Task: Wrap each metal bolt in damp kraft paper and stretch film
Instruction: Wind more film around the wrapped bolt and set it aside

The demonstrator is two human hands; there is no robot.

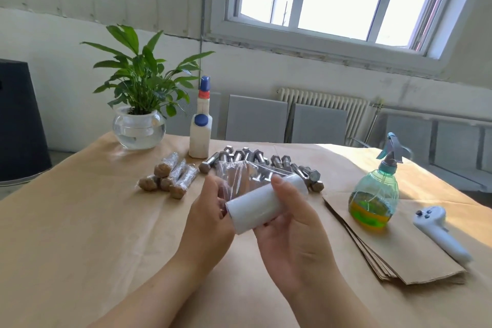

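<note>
My right hand (290,234) holds a white roll of stretch film (263,201) above the table's middle, thumb over its top. My left hand (210,218) pinches the loose clear film (234,176) pulled up off the roll's left end. Behind the film lies a pile of bare metal bolts (266,162). To the left sit several wrapped bolts (170,177), brown paper under shiny film. A stack of kraft paper sheets (394,253) lies at the right. A green spray bottle (375,194) stands on that stack.
The table is covered with kraft paper (80,234). A potted plant in a glass bowl (138,125) and a white bottle with a blue cap (201,128) stand at the back. A white handheld controller (439,231) lies at the far right.
</note>
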